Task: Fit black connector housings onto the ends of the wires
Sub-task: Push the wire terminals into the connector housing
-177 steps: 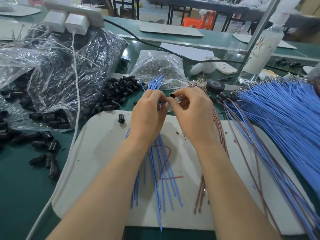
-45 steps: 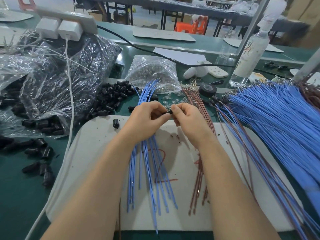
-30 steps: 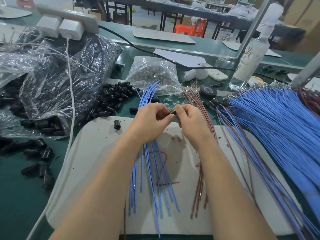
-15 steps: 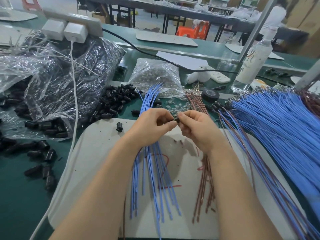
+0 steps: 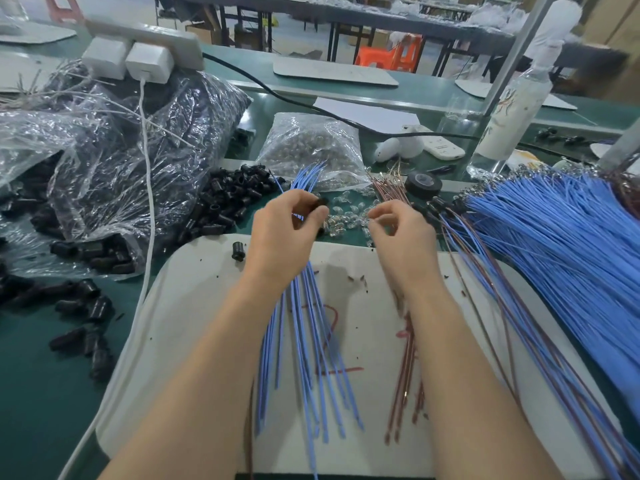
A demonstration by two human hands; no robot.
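Black connector housing (image 5: 321, 202) sits pinched at the fingertips of the left hand (image 5: 284, 233), which also grips a bundle of blue wires (image 5: 302, 327) trailing nearward across the white board (image 5: 194, 323). Just to its right the right hand (image 5: 403, 237) hovers apart, fingers curled; whether they pinch anything cannot be told. Farther left lies a pile of loose housings (image 5: 239, 192).

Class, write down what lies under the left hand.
Blue wires run under the left hand, showing past its fingers and below the wrist on the white board. The stretch beneath the palm is covered. Its fingertips pinch a black housing.
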